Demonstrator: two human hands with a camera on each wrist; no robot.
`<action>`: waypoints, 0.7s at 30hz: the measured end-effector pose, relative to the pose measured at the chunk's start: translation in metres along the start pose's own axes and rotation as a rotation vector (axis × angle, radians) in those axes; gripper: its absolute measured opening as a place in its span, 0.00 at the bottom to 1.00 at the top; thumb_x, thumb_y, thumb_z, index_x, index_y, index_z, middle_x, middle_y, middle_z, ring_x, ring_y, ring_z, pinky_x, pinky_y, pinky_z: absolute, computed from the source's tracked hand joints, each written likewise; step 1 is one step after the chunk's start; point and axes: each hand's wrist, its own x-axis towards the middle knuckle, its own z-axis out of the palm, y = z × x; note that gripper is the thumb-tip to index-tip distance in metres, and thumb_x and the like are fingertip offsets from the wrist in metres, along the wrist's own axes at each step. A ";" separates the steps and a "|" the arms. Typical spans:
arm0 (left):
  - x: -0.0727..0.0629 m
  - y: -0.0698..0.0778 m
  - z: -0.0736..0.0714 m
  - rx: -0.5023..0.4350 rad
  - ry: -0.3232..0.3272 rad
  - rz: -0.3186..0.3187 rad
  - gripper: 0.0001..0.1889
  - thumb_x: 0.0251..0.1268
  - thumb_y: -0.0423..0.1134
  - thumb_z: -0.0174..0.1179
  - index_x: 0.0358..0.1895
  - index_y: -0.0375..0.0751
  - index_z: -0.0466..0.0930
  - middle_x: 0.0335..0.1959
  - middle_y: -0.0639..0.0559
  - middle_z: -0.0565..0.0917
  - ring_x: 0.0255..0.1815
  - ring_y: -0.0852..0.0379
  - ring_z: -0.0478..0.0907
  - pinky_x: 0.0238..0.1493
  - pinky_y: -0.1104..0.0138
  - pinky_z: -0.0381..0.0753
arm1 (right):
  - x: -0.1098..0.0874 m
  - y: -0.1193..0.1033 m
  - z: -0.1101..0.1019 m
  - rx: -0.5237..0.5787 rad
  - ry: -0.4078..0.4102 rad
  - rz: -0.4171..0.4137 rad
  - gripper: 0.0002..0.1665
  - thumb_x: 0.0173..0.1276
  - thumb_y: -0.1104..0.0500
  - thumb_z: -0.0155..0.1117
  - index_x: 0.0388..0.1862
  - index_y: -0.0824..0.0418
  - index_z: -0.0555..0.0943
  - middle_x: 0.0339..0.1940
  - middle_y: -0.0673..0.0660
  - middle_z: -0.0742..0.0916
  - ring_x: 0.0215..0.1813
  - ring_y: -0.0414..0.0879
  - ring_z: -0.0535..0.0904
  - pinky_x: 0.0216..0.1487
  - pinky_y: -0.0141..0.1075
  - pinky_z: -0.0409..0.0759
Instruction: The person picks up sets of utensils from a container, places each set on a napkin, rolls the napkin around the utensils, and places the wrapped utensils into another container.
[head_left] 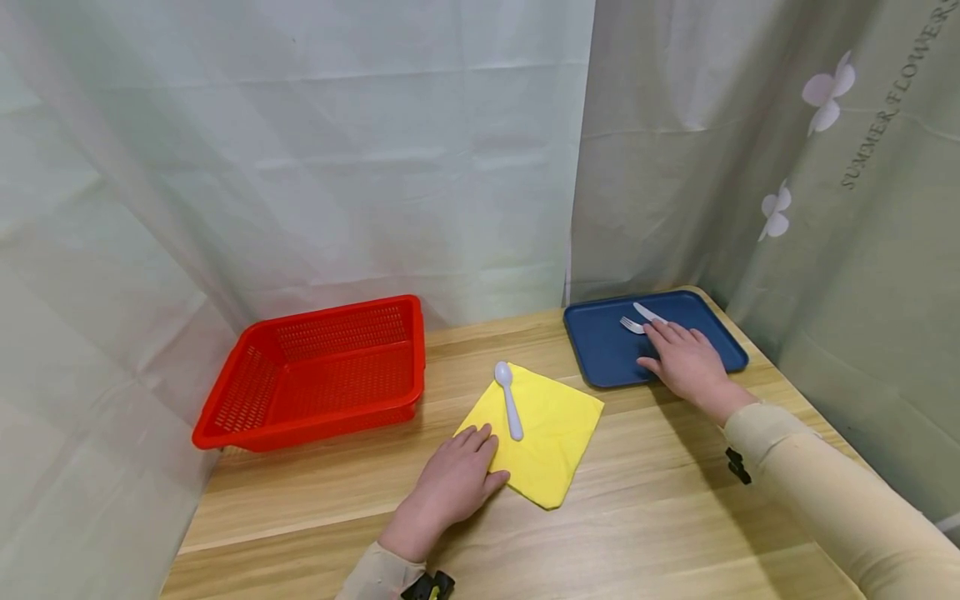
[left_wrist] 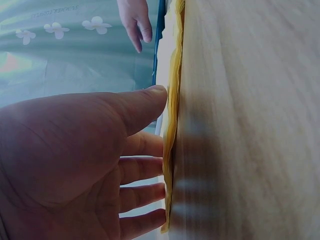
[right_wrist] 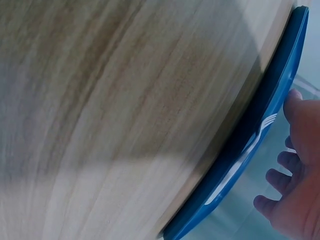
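A folded yellow napkin (head_left: 555, 417) lies on the wooden table, with a white plastic spoon (head_left: 510, 404) on its left part. My left hand (head_left: 457, 475) rests on the napkin's near left edge, its fingertips and thumb touching the cloth in the left wrist view. At the right, a blue tray (head_left: 607, 354) carries a white fork (head_left: 632, 326) and a white knife (head_left: 647, 312). Over this tray is my right hand (head_left: 686, 362), fingers spread and hiding the handles in the head view. In the right wrist view it appears apart from the fork (right_wrist: 235, 172).
A red perforated basket (head_left: 315, 430) stands at the table's left. Pale curtains (head_left: 360, 167) hang behind and on both sides of the wooden table (head_left: 615, 525). The tray sits by the table's back right corner.
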 end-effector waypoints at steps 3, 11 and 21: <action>0.000 0.000 0.000 0.000 0.000 -0.002 0.32 0.81 0.54 0.66 0.76 0.37 0.78 0.80 0.39 0.75 0.80 0.36 0.71 0.77 0.41 0.74 | 0.001 0.002 0.002 -0.006 0.001 0.008 0.42 0.87 0.44 0.62 0.84 0.72 0.68 0.85 0.73 0.70 0.83 0.72 0.66 0.81 0.69 0.63; 0.000 0.000 0.000 0.010 0.002 0.003 0.32 0.82 0.54 0.66 0.76 0.36 0.78 0.80 0.39 0.75 0.80 0.36 0.72 0.77 0.42 0.74 | 0.004 0.006 0.004 -0.012 -0.024 0.040 0.41 0.88 0.44 0.61 0.83 0.72 0.69 0.84 0.73 0.70 0.82 0.73 0.67 0.81 0.69 0.63; 0.000 0.000 0.000 0.000 -0.004 -0.003 0.32 0.82 0.54 0.66 0.77 0.37 0.77 0.81 0.40 0.74 0.81 0.36 0.70 0.78 0.41 0.73 | 0.006 0.007 0.004 -0.024 -0.030 0.056 0.39 0.87 0.45 0.62 0.81 0.73 0.71 0.81 0.74 0.73 0.80 0.73 0.69 0.79 0.69 0.66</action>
